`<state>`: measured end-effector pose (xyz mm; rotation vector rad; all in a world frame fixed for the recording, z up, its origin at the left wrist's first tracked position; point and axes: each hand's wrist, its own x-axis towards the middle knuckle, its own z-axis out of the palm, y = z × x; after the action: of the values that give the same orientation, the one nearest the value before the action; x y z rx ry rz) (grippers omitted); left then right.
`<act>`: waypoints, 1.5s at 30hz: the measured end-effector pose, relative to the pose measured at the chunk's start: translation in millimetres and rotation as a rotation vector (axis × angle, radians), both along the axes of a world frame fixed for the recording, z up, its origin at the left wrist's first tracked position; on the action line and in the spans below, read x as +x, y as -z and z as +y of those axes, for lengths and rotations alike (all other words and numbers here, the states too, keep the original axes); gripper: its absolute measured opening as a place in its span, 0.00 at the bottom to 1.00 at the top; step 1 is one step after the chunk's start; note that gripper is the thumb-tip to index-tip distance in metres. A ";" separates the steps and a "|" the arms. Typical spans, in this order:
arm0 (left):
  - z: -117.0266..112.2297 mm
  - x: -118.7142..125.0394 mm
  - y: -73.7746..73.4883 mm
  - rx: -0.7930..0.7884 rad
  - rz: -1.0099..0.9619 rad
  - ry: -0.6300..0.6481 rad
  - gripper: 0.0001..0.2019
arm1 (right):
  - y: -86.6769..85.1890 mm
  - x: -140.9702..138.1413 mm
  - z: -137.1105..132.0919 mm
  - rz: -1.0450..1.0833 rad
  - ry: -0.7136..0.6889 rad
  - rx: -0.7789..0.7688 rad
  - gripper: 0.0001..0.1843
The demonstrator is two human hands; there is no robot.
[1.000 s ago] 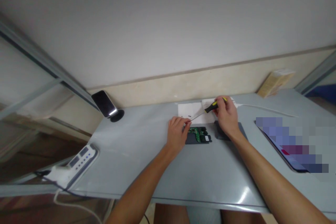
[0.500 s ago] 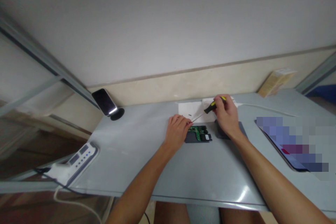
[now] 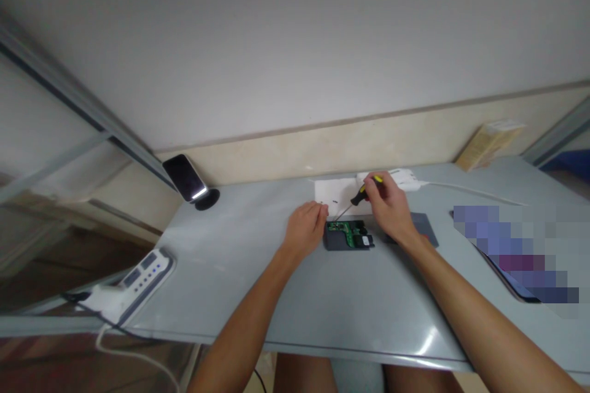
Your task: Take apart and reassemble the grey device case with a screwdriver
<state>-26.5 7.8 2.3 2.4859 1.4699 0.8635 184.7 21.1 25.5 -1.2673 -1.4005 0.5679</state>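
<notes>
A small dark device (image 3: 349,236) lies open on the grey table (image 3: 276,282), its green circuit board showing. My right hand (image 3: 386,209) is closed round a black and yellow screwdriver (image 3: 361,194), whose thin shaft slants down to the board's far left corner. My left hand (image 3: 305,228) rests just left of the device, fingers curled at its edge; whether they pinch anything I cannot make out. A dark flat cover (image 3: 421,225) lies right of the device, partly under my right wrist.
A white paper sheet (image 3: 336,195) with tiny dark screws lies behind the device. A white adapter (image 3: 405,178) with its cable sits at the back. A phone on a stand (image 3: 187,179), a power strip (image 3: 138,279), a cardboard box (image 3: 488,142) and a blurred tablet (image 3: 516,245) stand around.
My right hand moved left and down, bringing the screwdriver tip from the paper sheet onto the board. My left hand slid slightly left, off the device's corner.
</notes>
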 end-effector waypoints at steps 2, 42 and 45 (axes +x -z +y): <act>-0.5 0.5 0.4 -0.003 -0.008 0.020 0.24 | 1.8 -0.5 -0.2 -0.035 -0.008 -0.001 0.19; 6.1 6.0 20.0 -0.187 -0.105 0.156 0.23 | -10.0 -20.6 -11.2 0.286 -0.418 0.066 0.14; 6.3 6.2 20.9 -0.185 -0.086 0.155 0.23 | -11.2 -28.4 -13.8 0.371 -0.390 0.085 0.20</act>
<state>-20.3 14.0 -18.6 2.3591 1.2499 0.7602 156.2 7.3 36.8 -0.7715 -1.3412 0.9463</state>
